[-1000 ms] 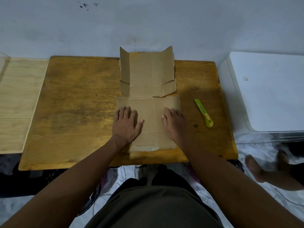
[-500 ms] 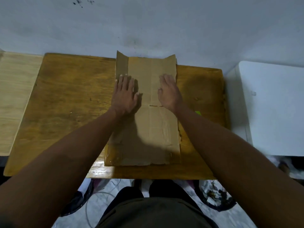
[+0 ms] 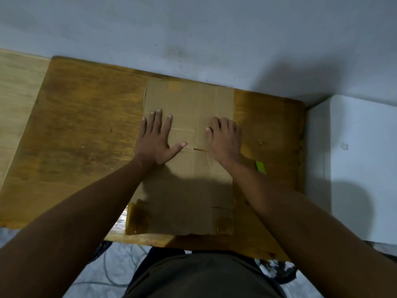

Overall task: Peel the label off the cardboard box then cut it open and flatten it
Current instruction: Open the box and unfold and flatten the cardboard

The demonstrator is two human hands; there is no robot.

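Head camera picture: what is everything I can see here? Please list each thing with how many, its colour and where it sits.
cardboard box: one, brown, cut open and lying flat on the middle of the table, glossy tape patches at its near corners
table: one, dark honey-brown wood, against the wall
utility knife: one, lime green, on the table just right of the cardboard, mostly hidden by the right forearm
lighter wooden surface: one, pale wood, left of the table
white unit: one, white, right of the table
wall: grey-white, behind the table
left hand: one, fingers spread flat, pressing the cardboard's left side
right hand: one, pressing the cardboard's right side
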